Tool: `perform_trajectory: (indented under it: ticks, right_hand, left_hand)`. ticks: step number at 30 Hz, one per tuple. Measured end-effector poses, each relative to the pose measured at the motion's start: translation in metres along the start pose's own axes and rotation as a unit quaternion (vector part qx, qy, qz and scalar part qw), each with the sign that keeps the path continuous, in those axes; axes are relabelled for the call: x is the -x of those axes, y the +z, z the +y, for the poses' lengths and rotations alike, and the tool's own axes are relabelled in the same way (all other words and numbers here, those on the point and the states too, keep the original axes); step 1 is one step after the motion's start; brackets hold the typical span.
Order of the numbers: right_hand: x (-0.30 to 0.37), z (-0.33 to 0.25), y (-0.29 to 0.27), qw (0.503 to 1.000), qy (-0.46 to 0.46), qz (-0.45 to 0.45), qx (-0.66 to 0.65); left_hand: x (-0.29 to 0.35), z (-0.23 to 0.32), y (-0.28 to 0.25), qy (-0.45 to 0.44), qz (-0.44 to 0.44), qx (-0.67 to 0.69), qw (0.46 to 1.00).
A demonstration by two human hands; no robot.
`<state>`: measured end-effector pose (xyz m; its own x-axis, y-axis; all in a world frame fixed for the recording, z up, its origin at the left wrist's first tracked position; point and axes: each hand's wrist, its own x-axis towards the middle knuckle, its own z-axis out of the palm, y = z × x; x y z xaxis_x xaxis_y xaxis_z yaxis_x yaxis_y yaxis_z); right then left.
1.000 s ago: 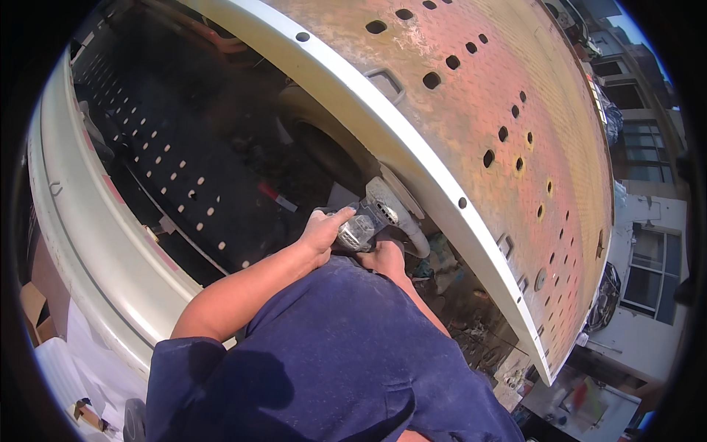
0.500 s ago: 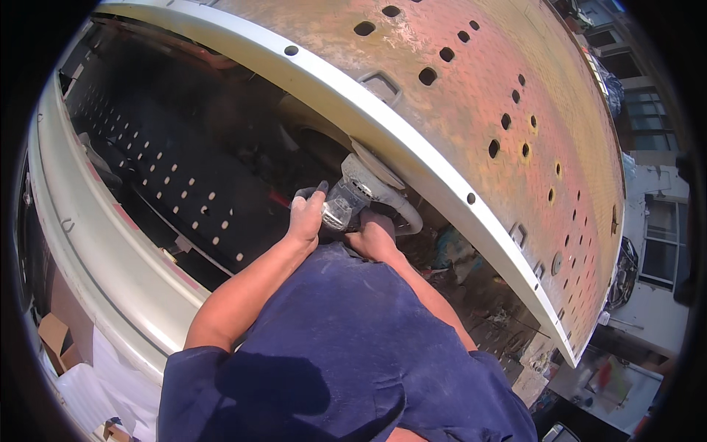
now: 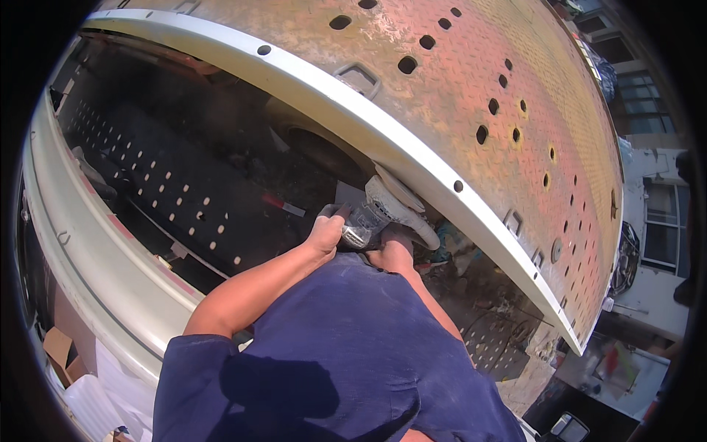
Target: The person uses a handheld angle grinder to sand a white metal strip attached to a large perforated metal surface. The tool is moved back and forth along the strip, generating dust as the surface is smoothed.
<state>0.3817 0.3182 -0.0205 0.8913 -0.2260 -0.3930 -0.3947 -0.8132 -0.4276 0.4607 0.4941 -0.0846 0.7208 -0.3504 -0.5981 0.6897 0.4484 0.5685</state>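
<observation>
Both hands close on an angle grinder: the left hand wraps tight round the rear of its grey body, and the right hand sits just beside it under the front of the tool, mostly hidden, so how its fingers lie there cannot be told. The grinder is held up against the underside of the pale steel rim that edges the big plate.

Compared with a second ago, the tool and both hands have moved up and along the rim, from lower in the view to a spot nearer the rectangular lug; half a second ago they were already most of the way there. The disc guard now tucks right under the rim's edge, which reads as the work being carried along that edge, not kept on one spot.

The plate is chequered steel, rusty orange-pink, curved, pierced with rounded holes. The rim is smooth, cream-painted, with small bolt holes. Below, in shadow, lies a dark perforated panel and a second pale curved rim with worn red marks. The sleeve is matte blue cloth.
</observation>
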Motion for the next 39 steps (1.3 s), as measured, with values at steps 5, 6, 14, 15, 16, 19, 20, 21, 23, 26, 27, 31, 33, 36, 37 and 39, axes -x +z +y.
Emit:
perform_trajectory:
  ticks: [5,6,14,15,16,19,20,21,23,26,27,31,33,36,37,39]
  right_hand:
    - [0.012,0.014,0.000,1.000,0.006,0.018,-0.017]
    - [0.013,0.012,-0.002,1.000,0.005,0.015,-0.016]
    - [-0.015,-0.013,0.006,0.985,-0.153,0.083,0.014]
    - [-0.023,-0.020,0.008,0.987,-0.146,0.060,0.017]
    - [-0.031,-0.033,0.008,0.989,-0.143,0.035,0.019]
    - [-0.045,-0.069,0.001,0.985,-0.170,0.002,0.006]
    - [-0.051,-0.078,0.004,0.984,-0.177,-0.011,0.007]
    - [-0.056,-0.087,0.005,0.983,-0.184,-0.023,0.009]
    - [-0.061,-0.102,0.000,0.987,-0.134,-0.087,-0.022]
    - [-0.060,-0.108,-0.005,0.985,-0.121,-0.099,-0.070]
    - [-0.056,-0.108,-0.009,0.985,-0.111,-0.101,-0.088]
    - [-0.033,-0.097,-0.032,0.989,-0.079,-0.116,-0.056]
    - [-0.021,-0.083,-0.043,0.989,-0.067,-0.114,-0.070]
    - [0.001,-0.051,-0.046,0.981,-0.067,-0.105,-0.151]
    - [0.006,-0.047,-0.047,0.980,-0.069,-0.100,-0.159]
    - [0.012,-0.040,-0.048,0.978,-0.073,-0.091,-0.175]
  left_hand:
    - [0.001,-0.010,0.005,-0.017,-0.047,-0.014,0.999]
    - [0.002,-0.010,0.005,-0.016,-0.039,-0.012,0.999]
    - [0.004,0.030,-0.008,0.009,0.028,-0.016,0.999]
    - [0.003,0.037,-0.013,0.023,0.034,-0.010,0.999]
    - [0.001,0.045,-0.021,0.038,0.043,-0.002,0.998]
    - [-0.003,0.069,-0.047,0.081,0.021,0.020,0.996]
    - [-0.007,0.075,-0.062,0.093,0.018,0.006,0.996]
    - [-0.011,0.079,-0.075,0.105,0.014,-0.008,0.994]
    - [-0.005,0.092,-0.071,0.118,0.024,0.011,0.993]
    - [0.007,0.107,-0.062,0.110,0.018,-0.013,0.994]
    - [0.010,0.110,-0.058,0.107,0.011,-0.033,0.994]
    - [0.033,0.095,-0.045,0.132,-0.014,-0.090,0.987]
    - [0.057,0.094,-0.023,0.117,-0.071,-0.114,0.984]
    - [0.082,0.098,-0.001,0.120,-0.110,-0.268,0.950]
    - [0.082,0.092,-0.002,0.121,-0.120,-0.279,0.945]
    - [0.082,0.082,-0.003,0.129,-0.134,-0.300,0.936]
